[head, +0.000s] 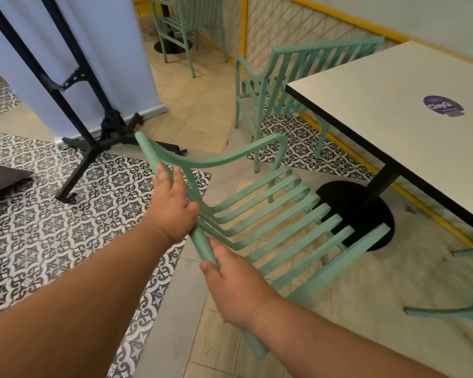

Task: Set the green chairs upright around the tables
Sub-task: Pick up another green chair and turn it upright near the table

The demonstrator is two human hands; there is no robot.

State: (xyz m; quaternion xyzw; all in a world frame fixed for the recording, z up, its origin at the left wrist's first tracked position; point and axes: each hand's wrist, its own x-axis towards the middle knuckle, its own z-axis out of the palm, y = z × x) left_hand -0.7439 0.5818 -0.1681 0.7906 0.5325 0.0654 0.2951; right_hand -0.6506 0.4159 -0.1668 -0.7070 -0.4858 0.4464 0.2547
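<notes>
We hold the mint-green slatted metal chair (271, 214) by its back rail, just short of the white flat-topped counter (393, 110), with its seat turned toward the counter's black disc base (366, 214). The chair leans, and we cannot tell whether its legs meet the floor. Our left hand (172, 208) has its grip closed round the rail near the armrest's curve. Our right hand (235, 287) has its grip closed round the same rail lower down.

We judge this to be the placing step. The next move calls for levelling the chair onto all its legs and sliding it in toward the counter's edge without catching the base.

The floor (52, 227) is patterned black-and-white tile on our left and plain pale tile under the counter. A pale blue banner on a black stand (66, 50) rises at the left. A second green slatted chair (284, 77) stands upright at the counter's far side, and more green chairs (175, 25) stand farther off. Part of another green chair (462, 312) shows at the right edge. A round purple sticker (443, 105) lies on the counter.
</notes>
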